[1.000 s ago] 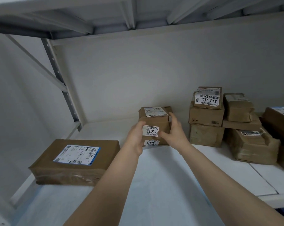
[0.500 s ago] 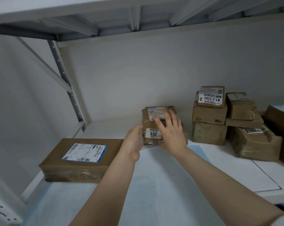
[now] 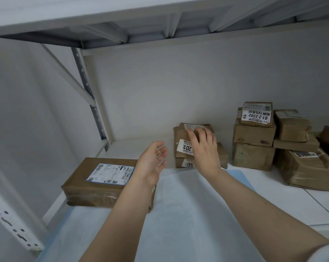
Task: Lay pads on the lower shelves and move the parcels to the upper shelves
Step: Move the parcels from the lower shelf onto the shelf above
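Observation:
A small stack of brown parcels (image 3: pixel 181 148) with white labels stands at the back of the shelf, just past the far edge of a pale blue-white pad (image 3: pixel 188 214). My right hand (image 3: pixel 204 148) lies over the front of the stack, fingers straight and reaching up to its top parcel. My left hand (image 3: pixel 152 164) hovers just left of the stack, fingers relaxed, touching nothing. A flat brown parcel (image 3: pixel 95 184) with a blue-edged label sits at the left, its near edge on the pad.
More brown parcels (image 3: pixel 254 137) are piled at the back right, with another wide one (image 3: pixel 307 169) lower right. A grey upright post (image 3: pixel 88 95) stands at the back left. The shelf above (image 3: pixel 160 17) hangs low overhead.
Both hands let go of the small parcel stack. My left hand drew back to the left and opened; my right hand slid up over the stack's front.

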